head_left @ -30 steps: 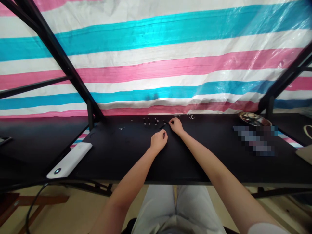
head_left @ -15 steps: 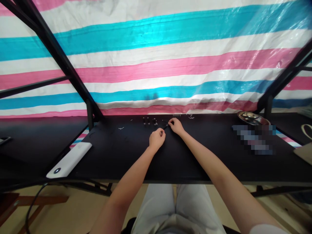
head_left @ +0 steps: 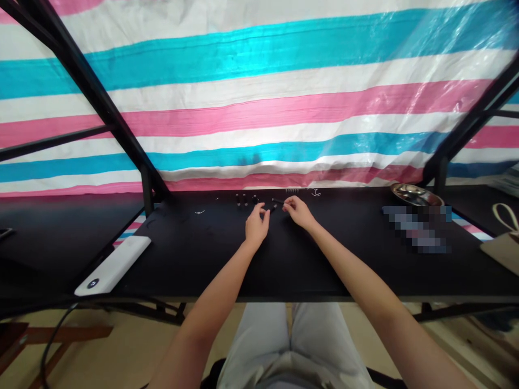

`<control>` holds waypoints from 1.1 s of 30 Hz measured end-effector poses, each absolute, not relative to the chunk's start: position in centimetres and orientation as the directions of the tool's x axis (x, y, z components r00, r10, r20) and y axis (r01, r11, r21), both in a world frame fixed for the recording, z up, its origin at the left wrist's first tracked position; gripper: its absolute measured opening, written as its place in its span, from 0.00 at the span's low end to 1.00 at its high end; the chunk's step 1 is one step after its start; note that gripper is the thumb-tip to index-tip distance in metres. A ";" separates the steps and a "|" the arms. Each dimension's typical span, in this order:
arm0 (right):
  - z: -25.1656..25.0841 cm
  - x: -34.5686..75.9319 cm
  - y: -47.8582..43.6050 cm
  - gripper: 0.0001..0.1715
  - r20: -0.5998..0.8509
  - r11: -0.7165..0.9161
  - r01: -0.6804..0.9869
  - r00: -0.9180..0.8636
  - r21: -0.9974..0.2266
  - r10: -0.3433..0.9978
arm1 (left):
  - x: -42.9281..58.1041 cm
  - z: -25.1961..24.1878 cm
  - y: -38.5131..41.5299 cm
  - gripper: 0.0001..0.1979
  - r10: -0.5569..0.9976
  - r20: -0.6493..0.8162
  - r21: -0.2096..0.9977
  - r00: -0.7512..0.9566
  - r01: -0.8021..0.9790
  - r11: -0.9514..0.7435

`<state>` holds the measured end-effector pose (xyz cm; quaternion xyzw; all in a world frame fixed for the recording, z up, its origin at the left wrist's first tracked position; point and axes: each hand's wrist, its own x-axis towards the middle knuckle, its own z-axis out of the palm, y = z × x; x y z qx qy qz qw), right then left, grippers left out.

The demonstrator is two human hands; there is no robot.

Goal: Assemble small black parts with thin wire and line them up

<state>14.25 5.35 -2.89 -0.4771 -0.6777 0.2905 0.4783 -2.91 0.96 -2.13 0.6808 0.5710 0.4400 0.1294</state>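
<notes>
1. The right hand (head_left: 300,212) is held low over the black table (head_left: 324,265), its thumb and fingertips closed on the near end of a thin dark stick (head_left: 278,201).
2. The left hand (head_left: 255,227) is held beside it, with thumb and forefinger parted.
3. A short black piece with a greyish end (head_left: 273,207) is seen between the two hands, just off the left thumb; at this size, whether it is touched by the thumb cannot be told.
4. Two small dark pieces (head_left: 241,200) are placed side by side beyond the left hand, and a dark cluster (head_left: 255,199) is seen near its fingertips.
5. A row of small metallic parts (head_left: 292,190) is set out beyond the right hand, with white scraps (head_left: 315,192) near it.
</notes>
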 end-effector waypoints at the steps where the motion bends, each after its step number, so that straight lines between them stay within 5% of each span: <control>1: -2.6 14.5 4.6 0.06 0.359 0.382 0.298 -0.129 -0.875 0.924 | -2.8 -2.0 0.8 0.19 0.884 0.467 0.682 -0.025 0.646 -0.342; 5: -1.9 15.3 2.0 0.10 0.390 0.422 0.186 -0.185 -0.887 0.902 | -2.4 -1.6 0.1 0.22 0.839 0.536 0.651 0.091 0.589 -0.479; 11: -1.7 16.0 0.6 0.12 0.416 0.442 0.141 -0.181 -0.886 0.891 | -2.1 -1.5 -0.5 0.15 0.801 0.567 0.581 0.192 0.596 -0.554; 33: -0.4 15.2 -1.7 0.07 0.485 0.526 0.303 -0.204 -0.795 0.850 | -2.9 0.5 -1.6 0.13 0.781 0.533 0.512 0.325 0.611 -0.603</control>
